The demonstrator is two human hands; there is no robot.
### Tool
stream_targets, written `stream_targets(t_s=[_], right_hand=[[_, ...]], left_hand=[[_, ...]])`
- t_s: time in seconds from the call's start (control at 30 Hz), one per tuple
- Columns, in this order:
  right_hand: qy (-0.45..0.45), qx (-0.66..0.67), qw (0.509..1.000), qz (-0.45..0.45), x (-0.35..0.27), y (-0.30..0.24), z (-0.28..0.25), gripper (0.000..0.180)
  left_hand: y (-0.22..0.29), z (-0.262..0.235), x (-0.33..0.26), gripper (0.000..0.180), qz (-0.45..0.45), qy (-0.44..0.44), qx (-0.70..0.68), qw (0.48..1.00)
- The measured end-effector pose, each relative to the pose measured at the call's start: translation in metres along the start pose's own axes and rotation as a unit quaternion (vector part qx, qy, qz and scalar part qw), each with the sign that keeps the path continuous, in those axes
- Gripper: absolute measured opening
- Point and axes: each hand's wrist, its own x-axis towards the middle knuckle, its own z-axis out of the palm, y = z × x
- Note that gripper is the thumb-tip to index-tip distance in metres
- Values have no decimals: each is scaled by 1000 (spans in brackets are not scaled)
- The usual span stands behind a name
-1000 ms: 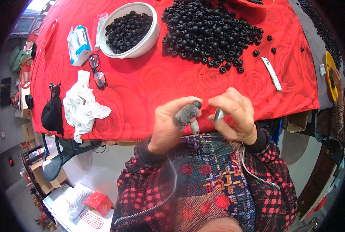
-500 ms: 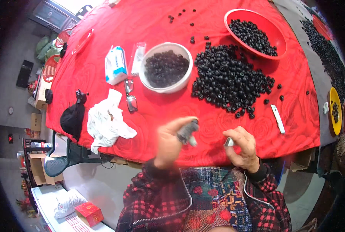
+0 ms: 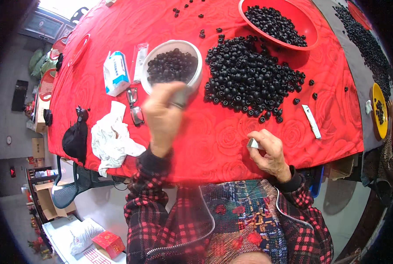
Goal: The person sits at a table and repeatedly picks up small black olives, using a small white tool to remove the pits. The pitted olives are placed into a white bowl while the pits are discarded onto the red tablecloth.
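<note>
My left hand (image 3: 164, 115), smeared by motion, reaches over the near rim of a white bowl (image 3: 198, 79) holding many small black ring-shaped parts (image 3: 172, 64). Something dark grey shows by its fingers; whether they grip a part I cannot tell. To the right, my right hand (image 3: 271, 152) pinches a small silvery-white flat piece (image 3: 252, 143) between thumb and forefinger, just above the red cloth. Beyond it spreads a large loose heap of the same black parts (image 3: 249, 75). A white and grey utility-knife-like strip (image 3: 311, 122) lies right of the heap.
Behind the heap stands a red bowl (image 3: 308, 31) of black parts. Left of the white bowl lie a tissue pack (image 3: 116, 72), glasses (image 3: 135, 108), a white cloth (image 3: 113, 138) and a black cap (image 3: 75, 138). A yellow plate (image 3: 378, 99) sits at far right on grey cloth.
My left hand has moved left and away from me, from beside my right hand to the white bowl, and the black part in it no longer shows. My right hand keeps its pinch.
</note>
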Motion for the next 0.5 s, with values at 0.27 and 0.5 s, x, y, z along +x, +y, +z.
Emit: stream_targets(t_s=[0.27,0.5], right_hand=[[-1,-23,999,-26,1,2,4,32],[-11,-27,999,-17,0,4,3,32]], left_hand=[[1,71,-10,21,-27,-146,-25,989],[13,83,-8,20,-26,-201,14,979]])
